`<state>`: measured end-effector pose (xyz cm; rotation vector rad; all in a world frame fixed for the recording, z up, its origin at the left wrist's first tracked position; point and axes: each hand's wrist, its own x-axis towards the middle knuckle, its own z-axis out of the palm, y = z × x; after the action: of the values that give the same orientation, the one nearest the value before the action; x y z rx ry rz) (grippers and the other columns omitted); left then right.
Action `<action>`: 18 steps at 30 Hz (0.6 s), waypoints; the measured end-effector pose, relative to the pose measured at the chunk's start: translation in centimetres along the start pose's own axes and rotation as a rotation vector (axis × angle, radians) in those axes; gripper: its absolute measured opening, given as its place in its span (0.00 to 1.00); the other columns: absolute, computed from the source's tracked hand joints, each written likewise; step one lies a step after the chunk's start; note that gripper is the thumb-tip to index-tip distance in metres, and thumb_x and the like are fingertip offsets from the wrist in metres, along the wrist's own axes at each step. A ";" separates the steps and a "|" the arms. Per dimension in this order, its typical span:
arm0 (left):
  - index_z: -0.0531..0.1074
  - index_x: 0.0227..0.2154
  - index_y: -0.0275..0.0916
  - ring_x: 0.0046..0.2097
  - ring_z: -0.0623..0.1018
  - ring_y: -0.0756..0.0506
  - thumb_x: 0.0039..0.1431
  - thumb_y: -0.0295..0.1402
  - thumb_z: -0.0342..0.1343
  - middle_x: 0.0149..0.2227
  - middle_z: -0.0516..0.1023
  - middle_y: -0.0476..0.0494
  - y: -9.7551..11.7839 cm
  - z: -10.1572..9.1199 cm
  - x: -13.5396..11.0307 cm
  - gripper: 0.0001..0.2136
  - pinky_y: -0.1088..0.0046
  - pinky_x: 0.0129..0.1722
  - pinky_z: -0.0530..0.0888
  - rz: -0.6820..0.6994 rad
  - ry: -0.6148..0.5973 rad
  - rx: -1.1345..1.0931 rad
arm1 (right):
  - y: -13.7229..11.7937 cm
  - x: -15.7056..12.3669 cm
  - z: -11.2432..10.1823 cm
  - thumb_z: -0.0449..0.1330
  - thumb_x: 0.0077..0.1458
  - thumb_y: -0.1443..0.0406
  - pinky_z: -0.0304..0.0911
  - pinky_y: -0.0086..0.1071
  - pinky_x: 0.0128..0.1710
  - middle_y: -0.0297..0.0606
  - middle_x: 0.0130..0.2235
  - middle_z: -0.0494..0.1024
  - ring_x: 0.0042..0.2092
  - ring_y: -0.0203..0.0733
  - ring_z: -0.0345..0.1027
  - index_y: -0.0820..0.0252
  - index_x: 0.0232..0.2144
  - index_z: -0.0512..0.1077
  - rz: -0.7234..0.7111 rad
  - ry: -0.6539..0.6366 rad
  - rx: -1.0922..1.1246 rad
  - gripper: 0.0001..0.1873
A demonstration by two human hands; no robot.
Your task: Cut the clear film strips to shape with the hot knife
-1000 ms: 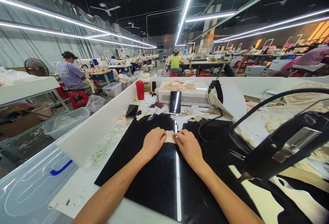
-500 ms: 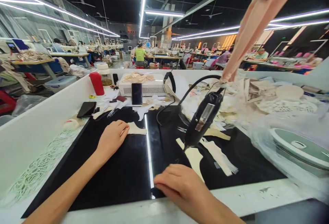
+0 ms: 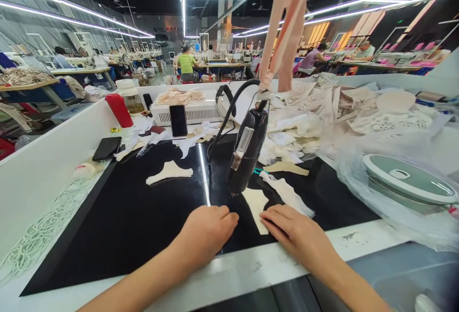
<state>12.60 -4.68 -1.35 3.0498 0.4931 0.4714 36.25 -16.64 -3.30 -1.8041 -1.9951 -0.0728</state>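
My left hand [image 3: 211, 230] hovers over or rests on the front of the black mat [image 3: 143, 226], its fingers curled; what they hold, if anything, is hidden. My right hand [image 3: 296, 226] has its fingers together, thumb and fingertips at the right edge of a cream fabric piece [image 3: 256, 207]. Just above that piece hangs a black handheld tool [image 3: 247, 152] with a cable, tied up by pink fabric strips [image 3: 283, 30]. Another cream piece [image 3: 169, 172] lies apart on the left of the mat. Right of the tool are a white piece [image 3: 289, 193] and a yellowish piece [image 3: 287, 167].
A phone [image 3: 178, 121] leans against a white box [image 3: 163, 113] at the back. A black wallet-like item [image 3: 106, 148] and pale green cord [image 3: 39, 235] are left. Cut pieces [image 3: 380, 111] heap at back right; a green-lidded container [image 3: 405, 178] sits in plastic. People work beyond.
My left hand has let go of the left cream piece and come right and nearer. My right hand has moved onto the other cream piece's edge. The view has shifted right.
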 end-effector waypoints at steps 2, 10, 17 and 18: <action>0.73 0.40 0.39 0.30 0.76 0.46 0.72 0.28 0.49 0.31 0.75 0.48 1.1 0.6 0.6 0.08 0.68 0.27 0.67 0.044 -0.017 0.011 | -0.2 0.0 0.2 0.50 0.71 0.61 0.69 0.33 0.36 0.38 0.39 0.83 0.39 0.42 0.78 0.52 0.39 0.78 -0.011 0.020 -0.030 0.16; 0.73 0.42 0.41 0.30 0.76 0.46 0.71 0.29 0.50 0.31 0.75 0.48 2.2 1.5 1.9 0.07 0.70 0.26 0.67 0.001 0.005 -0.035 | 0.0 0.1 -0.1 0.51 0.70 0.59 0.69 0.33 0.37 0.37 0.40 0.83 0.39 0.41 0.79 0.51 0.40 0.78 -0.018 0.031 0.049 0.15; 0.75 0.43 0.41 0.31 0.77 0.46 0.72 0.29 0.49 0.31 0.75 0.47 2.3 2.1 1.9 0.09 0.69 0.27 0.70 -0.018 0.050 -0.048 | -0.1 0.0 -0.1 0.51 0.70 0.61 0.68 0.33 0.35 0.38 0.38 0.83 0.37 0.42 0.77 0.52 0.37 0.78 -0.016 0.031 0.028 0.16; 0.75 0.43 0.41 0.31 0.77 0.46 0.72 0.29 0.49 0.31 0.75 0.47 2.4 2.1 1.9 0.09 0.69 0.28 0.70 -0.022 0.063 -0.055 | -0.1 0.0 -0.1 0.51 0.70 0.62 0.68 0.33 0.35 0.38 0.38 0.83 0.37 0.42 0.77 0.52 0.38 0.78 0.000 0.026 0.052 0.15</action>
<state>15.67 -6.27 -2.68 2.9822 0.5062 0.5724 36.15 -16.71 -3.16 -1.7617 -1.9609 -0.0432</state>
